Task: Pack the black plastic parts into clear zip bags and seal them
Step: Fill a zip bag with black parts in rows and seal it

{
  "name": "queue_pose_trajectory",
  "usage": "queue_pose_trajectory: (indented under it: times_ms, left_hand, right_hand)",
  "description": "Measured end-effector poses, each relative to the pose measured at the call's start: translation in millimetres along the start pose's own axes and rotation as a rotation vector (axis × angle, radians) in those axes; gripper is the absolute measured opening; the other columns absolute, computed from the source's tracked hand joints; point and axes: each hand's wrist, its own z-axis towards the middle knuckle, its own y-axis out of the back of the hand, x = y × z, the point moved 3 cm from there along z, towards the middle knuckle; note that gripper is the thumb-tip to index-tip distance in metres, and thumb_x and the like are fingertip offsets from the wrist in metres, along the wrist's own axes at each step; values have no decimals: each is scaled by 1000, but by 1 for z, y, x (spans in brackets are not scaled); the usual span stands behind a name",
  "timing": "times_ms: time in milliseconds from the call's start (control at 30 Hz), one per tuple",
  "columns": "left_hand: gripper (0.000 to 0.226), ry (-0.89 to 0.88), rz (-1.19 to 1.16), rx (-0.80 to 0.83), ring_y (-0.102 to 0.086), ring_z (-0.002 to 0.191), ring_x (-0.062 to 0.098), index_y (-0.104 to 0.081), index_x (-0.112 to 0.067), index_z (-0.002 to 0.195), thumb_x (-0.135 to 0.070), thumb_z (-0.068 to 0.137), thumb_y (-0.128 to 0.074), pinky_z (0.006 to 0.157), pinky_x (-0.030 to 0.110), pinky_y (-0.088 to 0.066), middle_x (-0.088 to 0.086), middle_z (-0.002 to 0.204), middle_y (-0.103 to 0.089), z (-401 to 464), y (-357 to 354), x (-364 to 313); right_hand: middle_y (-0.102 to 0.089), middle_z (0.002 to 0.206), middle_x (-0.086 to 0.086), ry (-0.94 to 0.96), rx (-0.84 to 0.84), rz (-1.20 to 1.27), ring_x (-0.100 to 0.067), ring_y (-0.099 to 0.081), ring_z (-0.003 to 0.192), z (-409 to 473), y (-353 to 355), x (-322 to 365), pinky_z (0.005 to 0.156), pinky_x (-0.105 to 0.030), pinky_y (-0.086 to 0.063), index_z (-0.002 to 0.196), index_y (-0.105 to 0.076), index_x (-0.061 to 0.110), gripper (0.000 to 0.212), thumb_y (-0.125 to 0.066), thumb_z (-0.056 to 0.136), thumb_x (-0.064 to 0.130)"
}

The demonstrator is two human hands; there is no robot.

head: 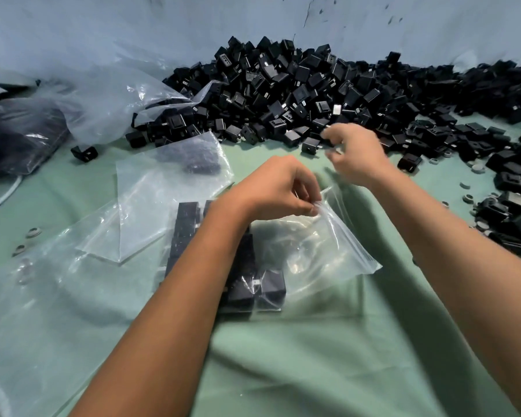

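A clear zip bag point(322, 251) lies on the green cloth in the middle, with several black plastic parts point(253, 290) stacked inside it under my left forearm. My left hand point(277, 188) pinches the bag's upper edge between thumb and fingers. My right hand point(355, 155) is blurred at the front foot of a big heap of black plastic parts point(298, 85). Its fingers are curled among the nearest parts; whether they hold one I cannot tell.
Empty clear zip bags point(163, 194) lie to the left on the green cloth point(328, 356). A large crumpled plastic sack point(103, 100) and dark filled bags point(21, 136) sit at the far left. More black parts and small grey rings point(475, 168) spread along the right.
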Motion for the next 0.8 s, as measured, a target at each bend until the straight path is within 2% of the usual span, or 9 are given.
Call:
queue_pose_trajectory:
  times_ms: [100, 167, 233, 400, 467, 533, 633, 700, 800]
  left_hand:
    - [14, -11, -60, 1, -71, 67, 13, -81, -10, 90, 0, 80, -83, 67, 31, -59, 2, 70, -75, 0, 4, 1]
    - [16, -15, -98, -2, -70, 66, 12, -81, -11, 90, 2, 81, -82, 64, 31, -59, 2, 70, -75, 0, 6, 3]
    - [16, -32, -108, -4, -71, 66, 10, -82, -12, 91, 1, 81, -83, 64, 28, -60, 0, 71, -76, 0, 8, 4]
    - [15, -33, -112, 13, -72, 68, 11, -82, -13, 91, -2, 81, -84, 64, 27, -58, 2, 73, -76, -1, 8, 4]
    - [14, -5, -114, 18, -70, 66, 12, -82, -12, 91, -1, 83, -82, 61, 25, -55, 5, 72, -76, -2, 7, 5]
    - [16, 14, -100, 15, -70, 67, 13, -82, -12, 92, 1, 84, -79, 60, 23, -54, 5, 73, -76, -4, 9, 7]
    - [17, 15, -76, -5, -74, 70, 18, -82, -13, 93, 1, 85, -79, 62, 26, -59, 3, 74, -77, -5, 12, 7]
    - [17, 10, -65, -21, -75, 73, 22, -82, -13, 93, 1, 85, -79, 67, 33, -63, 4, 74, -77, -4, 14, 5]
    - [17, 6, -45, -34, -75, 74, 24, -83, -11, 93, 2, 84, -78, 72, 40, -64, 5, 74, -77, -4, 13, 2]
  right_hand:
    - [-30, 165, -13, 212, 268, -301, -37, -30, 146, 28, -26, 15, 121, -40, -24, 153, -47, 23, 63, -56, 95, 0]
    - [-32, 163, -18, 267, 354, -399, -36, -30, 148, 30, -41, 16, 117, -35, -23, 150, -52, 22, 57, -57, 95, 4]
    - [-47, 147, -15, 265, 266, -361, -35, -44, 135, 25, -45, 12, 107, -32, -32, 139, -63, 22, 45, -64, 96, 11]
    - [-57, 101, -4, 94, 153, -60, -24, -60, 98, -2, -26, -7, 83, -27, -44, 124, -74, 24, 38, -75, 89, 8]
    - [-63, 89, -2, -77, 115, 300, -16, -59, 74, -23, -17, -15, 67, -29, -50, 116, -76, 24, 27, -76, 91, 15]
    - [-64, 84, -6, -240, 108, 795, -11, -51, 56, -48, -11, -21, 46, -22, -41, 104, -77, 22, 11, -74, 95, 26]
    - [-57, 73, 0, -209, 141, 1172, -8, -42, 48, -77, 0, -21, 37, -15, -27, 90, -76, 17, 25, -70, 95, 41]
    - [-50, 67, -3, -92, 280, 1265, -7, -36, 45, -88, 7, -14, 39, -15, -20, 88, -75, 13, 41, -75, 84, 53]
    - [-57, 64, 0, -28, 512, 1028, -8, -36, 47, -99, 11, -8, 42, -13, -24, 91, -80, 16, 38, -87, 71, 47]
